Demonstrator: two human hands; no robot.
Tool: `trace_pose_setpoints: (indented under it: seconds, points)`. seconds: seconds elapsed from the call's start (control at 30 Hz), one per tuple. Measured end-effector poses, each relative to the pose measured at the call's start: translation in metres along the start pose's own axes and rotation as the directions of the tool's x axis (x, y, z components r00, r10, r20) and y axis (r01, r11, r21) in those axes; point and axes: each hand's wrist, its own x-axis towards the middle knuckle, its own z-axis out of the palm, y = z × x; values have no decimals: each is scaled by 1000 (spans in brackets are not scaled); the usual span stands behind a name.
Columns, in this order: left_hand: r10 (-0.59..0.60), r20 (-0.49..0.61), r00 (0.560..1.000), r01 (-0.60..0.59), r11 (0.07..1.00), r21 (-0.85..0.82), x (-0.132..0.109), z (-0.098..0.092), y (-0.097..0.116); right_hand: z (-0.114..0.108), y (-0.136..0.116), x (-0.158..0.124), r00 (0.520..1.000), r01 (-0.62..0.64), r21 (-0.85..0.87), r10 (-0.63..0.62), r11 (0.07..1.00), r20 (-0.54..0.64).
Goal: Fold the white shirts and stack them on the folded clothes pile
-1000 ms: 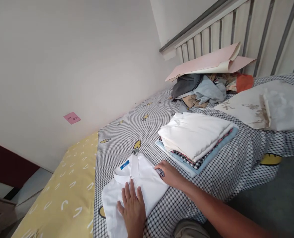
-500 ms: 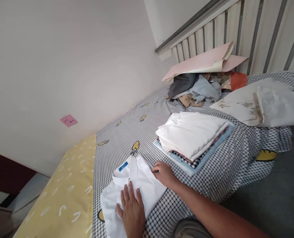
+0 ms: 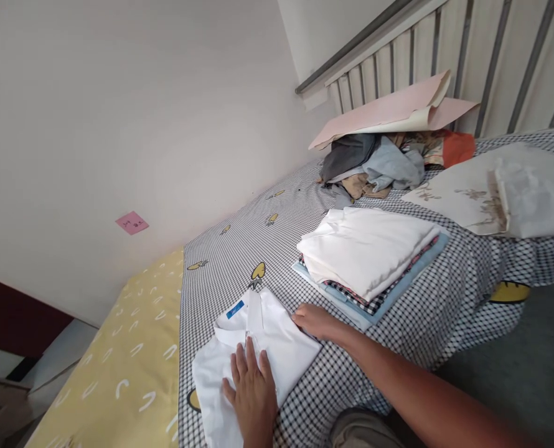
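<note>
A white collared shirt with a blue neck label lies front up on the checkered bed sheet, its collar toward the wall. My left hand rests flat on the shirt's front just below the collar, fingers spread. At the shirt's right edge, my right hand has its fingers closed on the cloth near the shoulder. Just beyond that hand sits a stack of folded clothes, with a white garment on top, a dark patterned one in the middle and a light blue one underneath.
Crumpled clothes lie in a heap at the back, under a bent pink sheet. A white bag with a floral print is at the right. Yellow bedding borders the left. A pink note is on the wall.
The view has shifted slightly. My right hand's fingers look more tightly closed at the shirt's edge. My left hand stays flat on the shirt.
</note>
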Motion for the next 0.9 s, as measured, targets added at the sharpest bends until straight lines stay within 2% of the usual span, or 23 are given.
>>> trace_pose_setpoints:
  seconds: [0.17,0.3,0.47,0.7,0.8,0.9]
  points:
    - [-7,8,1000,7,1000,-11,-1,-2,2,0,-9,1,996,-92,-28,92,995,-13]
    - [-18,-18,1000,18,1000,-5,-3,-1,4,4,-19,-2,992,-117,-102,112,988,-54]
    - [-2,-44,999,3,1000,30,-4,1,4,12,-26,-14,983,-114,-227,76,967,-169]
    - [18,-24,1000,-15,992,122,-4,4,5,23,-22,-28,957,-105,-384,-12,917,-290]
    - [17,-12,1000,-16,996,88,-4,5,6,23,-29,-28,913,-101,-433,-89,896,-397]
    - [-2,-6,1000,3,999,34,-5,5,7,26,-46,-27,828,42,-484,-302,874,-473]
